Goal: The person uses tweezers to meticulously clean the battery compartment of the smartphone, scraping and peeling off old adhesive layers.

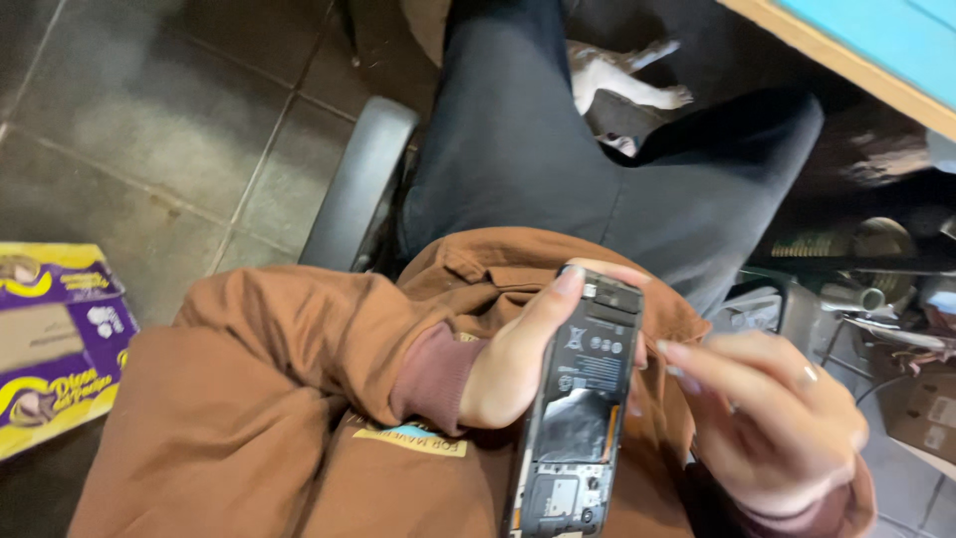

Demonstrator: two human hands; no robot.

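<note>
An opened smartphone [580, 399] with its back cover off shows a black battery and bare circuit parts; it stands upright in front of my lap. My left hand [508, 364] grips it from the left, thumb along its edge up to the top corner. My right hand [767, 418] hovers just right of the phone, blurred, fingers pinched toward its edge; whether it holds anything small I cannot tell. I wear a brown jacket [279, 399] and dark trousers [538, 139].
A purple and yellow cardboard box [55, 344] lies on the dark tiled floor [149, 120] at left. A grey chair armrest [358, 184] is beside my leg. A blue-topped table edge [856, 50] runs at top right, with cluttered tools and boxes [876, 299] beneath.
</note>
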